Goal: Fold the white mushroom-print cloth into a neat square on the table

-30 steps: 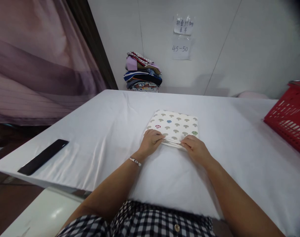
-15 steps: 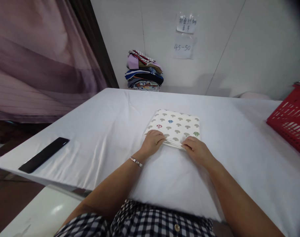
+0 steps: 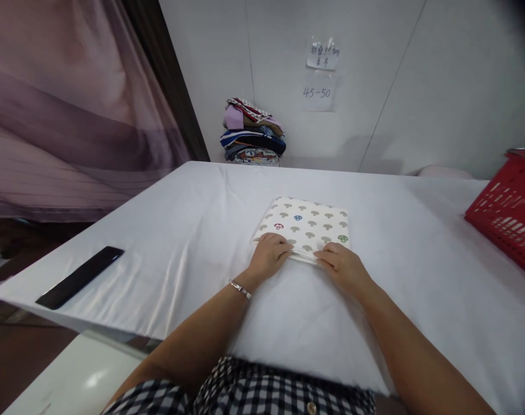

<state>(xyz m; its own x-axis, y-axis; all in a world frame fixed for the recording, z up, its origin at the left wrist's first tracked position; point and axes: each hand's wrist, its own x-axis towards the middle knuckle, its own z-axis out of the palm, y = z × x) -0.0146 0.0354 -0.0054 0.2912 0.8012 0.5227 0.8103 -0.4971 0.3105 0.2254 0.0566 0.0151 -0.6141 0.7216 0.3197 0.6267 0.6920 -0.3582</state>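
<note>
Both hands, left hand [image 3: 269,255] and right hand [image 3: 342,266], grasp the near edge of the folded mushroom-print cloth [image 3: 308,223], which lies flat mid-desk [image 3: 193,230], well apart from the red basket [image 3: 507,213].

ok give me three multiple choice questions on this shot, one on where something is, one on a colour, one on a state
1. Where does the black phone lie?
A. on the table's left part, near the edge
B. inside the basket
C. on top of the folded cloth

2. What colour is the basket at the right?
A. blue
B. red
C. yellow

3. How is the mushroom-print cloth?
A. hanging from the wall
B. spread out flat, unfolded
C. folded into a flat square

Answers:
1 A, the phone rests on the white table far left of the cloth.
2 B, its slatted wall is red.
3 C, layered edges show where the left hand and right hand rest on its near edge.
</note>
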